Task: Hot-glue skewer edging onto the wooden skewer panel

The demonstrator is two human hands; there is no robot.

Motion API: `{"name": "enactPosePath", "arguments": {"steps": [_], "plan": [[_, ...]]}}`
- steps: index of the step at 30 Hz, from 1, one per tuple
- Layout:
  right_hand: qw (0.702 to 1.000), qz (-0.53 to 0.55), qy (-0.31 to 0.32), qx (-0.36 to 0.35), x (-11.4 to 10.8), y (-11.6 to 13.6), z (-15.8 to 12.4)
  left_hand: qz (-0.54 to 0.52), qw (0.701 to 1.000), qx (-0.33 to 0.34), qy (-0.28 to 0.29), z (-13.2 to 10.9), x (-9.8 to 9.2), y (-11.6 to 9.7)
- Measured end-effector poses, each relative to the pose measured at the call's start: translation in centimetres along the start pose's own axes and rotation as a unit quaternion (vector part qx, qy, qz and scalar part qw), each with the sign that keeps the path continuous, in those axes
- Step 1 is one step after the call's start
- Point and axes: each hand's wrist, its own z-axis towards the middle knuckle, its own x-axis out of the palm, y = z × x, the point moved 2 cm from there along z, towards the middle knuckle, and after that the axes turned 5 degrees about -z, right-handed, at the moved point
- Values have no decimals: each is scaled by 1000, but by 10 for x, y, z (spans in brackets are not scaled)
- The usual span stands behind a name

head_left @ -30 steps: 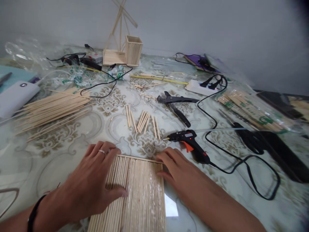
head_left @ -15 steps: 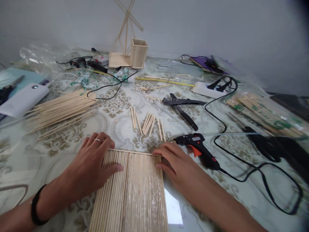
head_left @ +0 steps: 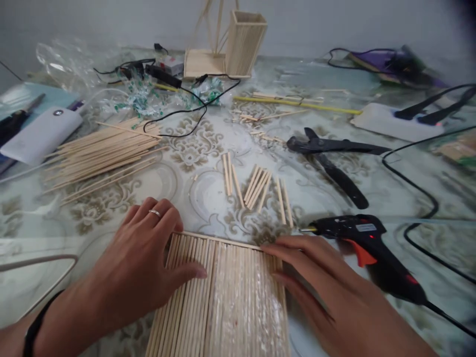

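A flat panel of thin wooden sticks (head_left: 241, 302), laid side by side, lies in front of me with shiny glue over its right part. One stick (head_left: 223, 240) runs crosswise along its far edge. My left hand (head_left: 137, 263) is closed on the far left corner, fingers curled at the edge and thumb on top. At the far right corner, my right hand (head_left: 327, 282) pinches the edge and the end of the crosswise stick. Right of that hand lies a black glue gun (head_left: 386, 258) with an orange trigger and a lit red light. Several short cut sticks (head_left: 256, 186) lie beyond the panel.
Black-handled cutters (head_left: 327, 148) and a white power strip (head_left: 397, 121) with cords are at the right. Long sticks (head_left: 107, 153) and a white power bank (head_left: 42, 134) lie left. A stick-built box (head_left: 245, 44) stands at the back beside a stick frame.
The view has shifted and come closer, so the cutters and glue gun appear larger and further right. Both hands stay at the panel's far corners.
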Motion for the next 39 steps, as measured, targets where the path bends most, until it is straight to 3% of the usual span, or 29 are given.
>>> {"name": "enactPosePath", "arguments": {"steps": [8, 16, 32, 39], "plan": [[998, -54, -40, 10, 3, -5, -9, -5, 1000, -11, 14, 0, -2, 0], [999, -33, -14, 15, -3, 2, -4, -95, 994, 41, 28, -1, 2, -1], [998, 31, 17, 46, -7, 9, 4, -53, 998, 12, -34, -6, 5, 0], [997, 56, 27, 40, -9, 6, 6, -57, 997, 51, -8, -5, 4, 2]]}}
